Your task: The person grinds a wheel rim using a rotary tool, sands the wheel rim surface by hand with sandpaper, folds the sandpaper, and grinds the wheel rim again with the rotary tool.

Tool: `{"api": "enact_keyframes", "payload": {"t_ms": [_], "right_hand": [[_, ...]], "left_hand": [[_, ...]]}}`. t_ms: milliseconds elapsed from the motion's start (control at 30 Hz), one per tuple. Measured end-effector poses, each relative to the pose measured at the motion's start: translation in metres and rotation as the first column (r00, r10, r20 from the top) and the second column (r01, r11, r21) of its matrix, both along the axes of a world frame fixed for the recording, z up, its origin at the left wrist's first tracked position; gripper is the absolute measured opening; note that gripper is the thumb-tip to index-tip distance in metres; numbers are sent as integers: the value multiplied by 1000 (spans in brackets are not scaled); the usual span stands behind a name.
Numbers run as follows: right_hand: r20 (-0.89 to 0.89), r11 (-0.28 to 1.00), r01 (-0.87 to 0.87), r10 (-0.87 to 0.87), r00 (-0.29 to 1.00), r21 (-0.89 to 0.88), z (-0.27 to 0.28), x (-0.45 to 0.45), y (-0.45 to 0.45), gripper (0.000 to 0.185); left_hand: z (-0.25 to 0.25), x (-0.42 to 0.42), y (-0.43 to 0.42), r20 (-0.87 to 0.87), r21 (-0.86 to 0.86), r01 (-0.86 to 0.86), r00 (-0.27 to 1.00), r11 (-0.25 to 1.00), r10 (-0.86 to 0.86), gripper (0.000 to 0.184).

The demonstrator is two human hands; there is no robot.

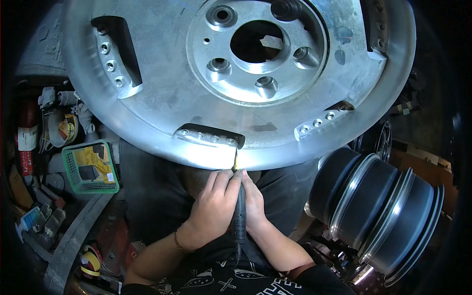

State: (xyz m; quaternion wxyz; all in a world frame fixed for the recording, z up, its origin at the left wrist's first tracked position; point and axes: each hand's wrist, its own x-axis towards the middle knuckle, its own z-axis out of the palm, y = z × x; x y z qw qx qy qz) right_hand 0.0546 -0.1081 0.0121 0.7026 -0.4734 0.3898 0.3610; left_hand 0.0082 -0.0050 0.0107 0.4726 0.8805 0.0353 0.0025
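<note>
A large bare-metal car wheel fills the upper part of the view, with a round center bore, bolt holes and several dark slots near its rim. In front of its near edge I hold a black pen-like rotary tool upright, its cord running down towards my shirt. The thin yellowish tip points at the right end of the nearest slot. My left hand is closed round the tool's front end from the left. From the other side, my right hand presses its fingers against the tool.
On the left are a green plastic basket holding sandpaper-like sheets, a roll of yellow tape and other workshop clutter. Several dark wheel barrels with shiny rims lie stacked at the lower right. A metal bar runs along the lower left.
</note>
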Motion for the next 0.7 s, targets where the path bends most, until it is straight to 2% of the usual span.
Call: {"api": "enact_keyframes", "payload": {"t_ms": [200, 267, 300, 367, 500, 567, 700], "right_hand": [[-20, 1000, -10, 10, 1000, 3, -3, -3, -3, 38], [48, 990, -16, 9, 999, 137, -16, -10, -17, 31], [49, 990, -15, 9, 999, 137, -20, -11, -20, 31], [47, 963, -73, 63, 997, 259, -26, -11, -25, 31], [27, 983, -103, 100, 995, 154, -21, -12, -18, 32], [39, 995, -31, 27, 999, 99, -14, -11, -13, 33], [58, 984, -43, 34, 998, 170, -19, -12, -18, 33]], "left_hand": [[-1, -3, -1, -19, 33, 13, 1000, 999, -12, 43], [-4, -2, -2, -4, -4, 4, 1000, 1000, -4, 47], [-4, -4, -2, -3, -4, 5, 1000, 1000, -5, 47], [-6, -7, -1, 10, 43, 0, 1000, 999, 0, 47], [-4, -8, -1, 16, 40, -25, 1000, 999, 25, 47], [-4, -6, -1, 19, -1, -1, 1000, 1000, 1, 46], [-6, -7, -1, 33, 2, 2, 999, 1000, -2, 45]]}}
